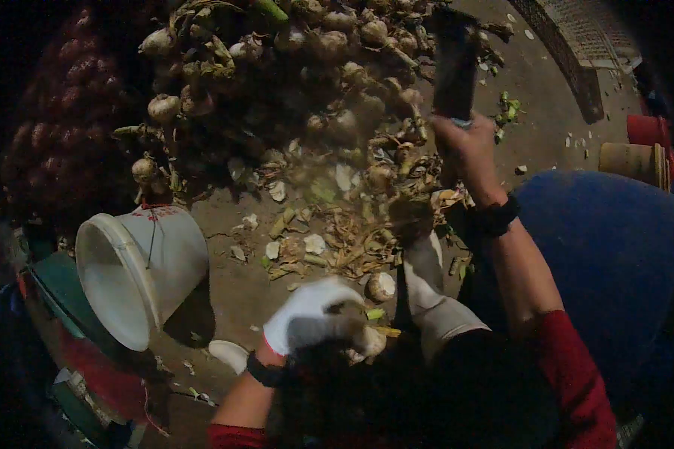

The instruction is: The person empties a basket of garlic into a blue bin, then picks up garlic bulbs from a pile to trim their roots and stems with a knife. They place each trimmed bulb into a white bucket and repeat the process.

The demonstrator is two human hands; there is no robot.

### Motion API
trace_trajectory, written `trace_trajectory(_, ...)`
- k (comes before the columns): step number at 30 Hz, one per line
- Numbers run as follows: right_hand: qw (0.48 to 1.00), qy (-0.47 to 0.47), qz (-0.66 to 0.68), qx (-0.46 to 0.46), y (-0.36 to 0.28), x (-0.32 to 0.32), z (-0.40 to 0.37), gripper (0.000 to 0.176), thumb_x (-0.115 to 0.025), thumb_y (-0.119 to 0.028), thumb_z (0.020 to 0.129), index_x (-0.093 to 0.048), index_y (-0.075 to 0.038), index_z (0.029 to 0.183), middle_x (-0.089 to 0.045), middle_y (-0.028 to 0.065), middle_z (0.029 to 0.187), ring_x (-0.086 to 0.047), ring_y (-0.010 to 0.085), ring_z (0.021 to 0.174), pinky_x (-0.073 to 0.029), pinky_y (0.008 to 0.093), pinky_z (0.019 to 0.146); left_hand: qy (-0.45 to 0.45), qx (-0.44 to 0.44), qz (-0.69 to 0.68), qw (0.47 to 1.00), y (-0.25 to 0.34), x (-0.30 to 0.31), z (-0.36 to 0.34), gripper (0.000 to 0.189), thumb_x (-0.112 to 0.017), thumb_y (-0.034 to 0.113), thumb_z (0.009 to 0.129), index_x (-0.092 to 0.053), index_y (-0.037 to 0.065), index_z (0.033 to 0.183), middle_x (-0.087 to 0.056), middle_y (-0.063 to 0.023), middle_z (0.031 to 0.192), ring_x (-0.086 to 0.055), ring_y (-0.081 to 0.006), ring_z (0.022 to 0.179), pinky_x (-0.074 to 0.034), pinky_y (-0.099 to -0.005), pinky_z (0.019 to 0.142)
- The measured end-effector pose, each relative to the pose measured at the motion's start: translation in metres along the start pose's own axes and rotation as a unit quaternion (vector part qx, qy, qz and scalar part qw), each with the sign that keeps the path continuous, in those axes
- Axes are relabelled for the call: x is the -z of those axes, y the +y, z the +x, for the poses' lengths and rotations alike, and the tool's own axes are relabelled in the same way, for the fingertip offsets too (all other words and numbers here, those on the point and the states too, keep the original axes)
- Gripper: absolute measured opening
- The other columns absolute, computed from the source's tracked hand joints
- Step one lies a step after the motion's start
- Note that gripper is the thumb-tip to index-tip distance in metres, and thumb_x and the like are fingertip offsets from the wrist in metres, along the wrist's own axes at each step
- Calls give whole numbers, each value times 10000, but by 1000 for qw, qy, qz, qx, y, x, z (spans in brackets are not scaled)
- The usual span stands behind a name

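My left hand (307, 314), in a white glove, is curled low in the middle of the view, its lower fingers shaded and blurred. A pale garlic bulb (371, 340) shows at those fingers, with a yellowish stem piece beside it. Raised at the upper right, my bare right hand (468, 146) is closed around the handle of a broad, dark-bladed cleaver (455, 75). Another trimmed garlic bulb (381, 286) lies just beyond the left hand. Stems, husks and cut pieces (344, 247) litter the floor between the hands and a large heap of garlic (344, 120).
A white bucket (180, 239) lies tipped on its side at left, near a filled red net sack (71, 120). At right are a large blue rounded object (599, 247), a yellowish container (633, 165) and a red one (646, 130). A light boot (434, 307) stands between my arms.
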State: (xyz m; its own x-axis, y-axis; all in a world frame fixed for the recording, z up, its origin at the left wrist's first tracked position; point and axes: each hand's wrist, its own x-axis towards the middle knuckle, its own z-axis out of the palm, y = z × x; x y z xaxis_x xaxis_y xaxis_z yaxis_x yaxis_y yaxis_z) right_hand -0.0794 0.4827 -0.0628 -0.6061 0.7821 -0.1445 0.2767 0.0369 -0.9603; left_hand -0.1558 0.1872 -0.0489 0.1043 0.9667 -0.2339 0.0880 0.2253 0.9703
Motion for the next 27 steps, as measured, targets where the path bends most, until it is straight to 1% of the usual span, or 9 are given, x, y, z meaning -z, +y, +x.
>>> trace_trajectory(2, 999, 21, -21, -11, -9, 5, -3, 192, -639, -208, 742, -557, -35, 730, -498, -5, 561, -460, 77, 481, -355, 236, 447, 166, 217, 20, 962, 8, 20, 34, 320, -603, 184, 726, -583, 61, 1020, -597, -156, 964, -588, -293, 827, -464, -338, 718)
trace_trajectory(4, 998, 43, -39, -18, -11, 7, -6, 190, -635, -205, 739, -553, -34, 726, -503, -2, 565, -464, 77, 484, -358, 237, 451, 350, 173, 1, 921, -5, 26, 85, 394, -600, 271, 753, -559, 34, 1065, -615, -185, 876, -605, -326, 772, -462, -367, 736)
trace_trajectory(8, 997, 38, -3, -71, 25, 9, -16, 177, -646, -167, 735, -598, -8, 795, -538, -9, 585, -442, 59, 467, -353, 238, 424, 195, 292, 351, 868, -52, 8, 183, 547, -635, 371, 710, -484, -17, 1065, -615, -209, 802, -605, -340, 807, -467, -422, 710)
trace_trajectory(14, 993, 47, 0, -105, 24, 11, -11, 198, -650, -147, 717, -608, 3, 841, -553, 4, 595, -457, 62, 483, -369, 230, 439, 269, 241, 211, 908, -76, 12, 163, 508, -671, 245, 651, -485, 75, 1092, -621, -173, 895, -602, -299, 850, -474, -379, 727)
trace_trajectory(18, 991, -86, -77, -73, 32, -14, -24, 233, -652, -127, 696, -606, 10, 878, -584, 68, 599, -544, 109, 530, -435, 280, 498, 433, 37, -204, 877, -68, 22, 117, 520, -599, -38, 673, -455, 39, 1166, -572, -105, 1039, -571, -167, 910, -481, -276, 783)
trace_trajectory(20, 961, -128, -202, 142, 39, -26, -36, 258, -668, -114, 657, -615, -10, 886, -607, 157, 649, -601, 231, 562, -467, 324, 543, 439, -24, -315, 841, -72, 24, 99, 555, -573, -52, 689, -416, 30, 1215, -561, -109, 1055, -559, -172, 943, -480, -280, 798)
trace_trajectory(24, 883, -283, -278, 250, 11, -41, -51, 229, -650, -69, 622, -556, -31, 827, -580, 174, 685, -585, 349, 657, -477, 411, 585, 364, -59, -387, 845, -40, 25, 84, 583, -582, -18, 720, -365, 27, 1259, -556, -116, 1059, -559, -169, 942, -481, -278, 794)
trace_trajectory(26, 868, -300, -312, 242, -13, -42, -57, 230, -638, -67, 617, -501, -34, 799, -565, 154, 688, -581, 350, 672, -472, 432, 592, 438, -30, -2, 898, -40, 29, 86, 690, -632, 13, 719, -278, 75, 1308, -525, -102, 1096, -540, -160, 940, -478, -267, 782)
trace_trajectory(27, 859, -299, -314, 272, -19, -43, -58, 228, -630, -71, 621, -493, -38, 800, -565, 142, 696, -581, 342, 672, -472, 425, 584, 404, -42, -133, 904, -37, 28, 82, 645, -609, 18, 770, -267, 83, 1312, -520, -95, 1117, -545, -153, 930, -480, -269, 788)
